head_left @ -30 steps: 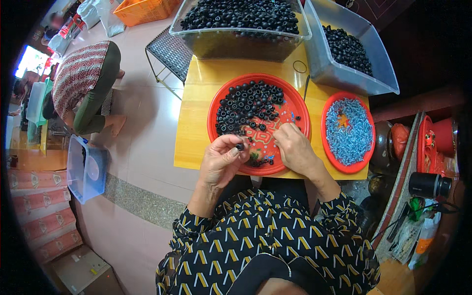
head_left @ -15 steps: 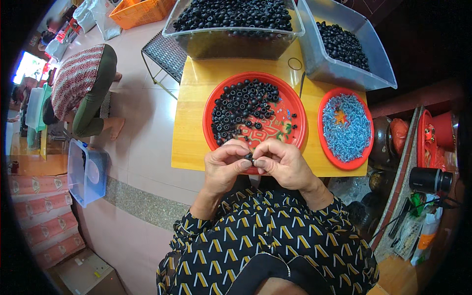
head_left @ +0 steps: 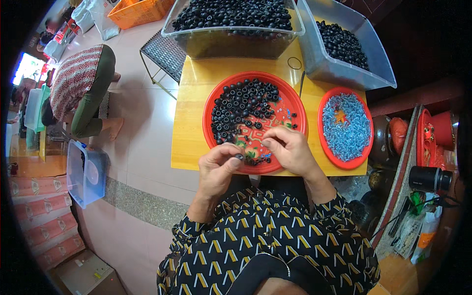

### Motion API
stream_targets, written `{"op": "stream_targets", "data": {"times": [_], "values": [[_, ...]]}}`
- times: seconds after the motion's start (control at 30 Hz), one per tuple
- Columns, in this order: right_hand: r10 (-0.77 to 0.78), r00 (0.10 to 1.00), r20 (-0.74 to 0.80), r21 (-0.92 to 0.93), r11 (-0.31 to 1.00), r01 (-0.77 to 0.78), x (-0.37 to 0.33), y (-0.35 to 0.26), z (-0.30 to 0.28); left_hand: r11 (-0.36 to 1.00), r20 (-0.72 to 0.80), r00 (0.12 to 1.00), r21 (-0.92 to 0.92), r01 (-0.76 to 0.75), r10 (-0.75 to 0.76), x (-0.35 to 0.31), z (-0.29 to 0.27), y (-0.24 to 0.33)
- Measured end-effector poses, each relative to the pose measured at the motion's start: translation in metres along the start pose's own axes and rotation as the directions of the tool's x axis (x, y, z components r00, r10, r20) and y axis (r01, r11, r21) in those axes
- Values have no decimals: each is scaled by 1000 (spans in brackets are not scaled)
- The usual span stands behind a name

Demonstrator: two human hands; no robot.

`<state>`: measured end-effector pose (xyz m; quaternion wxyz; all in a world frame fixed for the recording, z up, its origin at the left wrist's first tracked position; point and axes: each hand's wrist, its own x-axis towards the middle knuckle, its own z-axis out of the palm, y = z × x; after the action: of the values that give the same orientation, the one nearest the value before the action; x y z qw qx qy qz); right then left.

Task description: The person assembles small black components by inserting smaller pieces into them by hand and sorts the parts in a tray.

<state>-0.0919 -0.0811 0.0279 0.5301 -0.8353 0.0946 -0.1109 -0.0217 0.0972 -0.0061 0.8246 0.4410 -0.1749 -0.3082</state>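
Note:
My left hand (head_left: 216, 164) is at the near left edge of a round red tray (head_left: 301, 110), pinching a small black ring-like piece (head_left: 239, 157) between thumb and forefinger. Over the tray's near right part is my right hand (head_left: 295, 152), thumb and forefinger drawn together; whatever may be between them is too small to make out. Many black hollow round pieces (head_left: 241, 103) lie heaped in the tray's left and far part. Smaller dark and blue bits (head_left: 259, 161) lie at its near edge, between my hands.
To the right, a smaller red tray (head_left: 338, 162) holds small blue translucent pieces (head_left: 346, 130). Two plastic bins, one behind the tray (head_left: 231, 46) and one at the far right (head_left: 339, 71), contain more black pieces. A black band (head_left: 294, 63) lies on the yellow table (head_left: 189, 123). Someone bends over at left (head_left: 81, 88).
My hands were together over the tray's near edge, fingertips meeting on a small dark piece. They have parted: the left moved slightly left with the black piece, the right moved right and farther out.

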Motion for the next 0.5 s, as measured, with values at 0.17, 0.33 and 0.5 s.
{"op": "stream_targets", "data": {"times": [0.17, 0.33, 0.5], "values": [[-287, 957, 49, -363, 887, 284, 13, 21, 31, 988, -42, 999, -154, -10, 4, 1, -4, 6], [-232, 969, 86, -578, 781, 238, 19, 19, 46, 977, -48, 998, -210, 20, -31, 0, -9, 2], [-180, 980, 82, -599, 777, 193, 16, 17, 36, 952, -57, 990, -285, 108, -130, 1, -3, 7]]}}
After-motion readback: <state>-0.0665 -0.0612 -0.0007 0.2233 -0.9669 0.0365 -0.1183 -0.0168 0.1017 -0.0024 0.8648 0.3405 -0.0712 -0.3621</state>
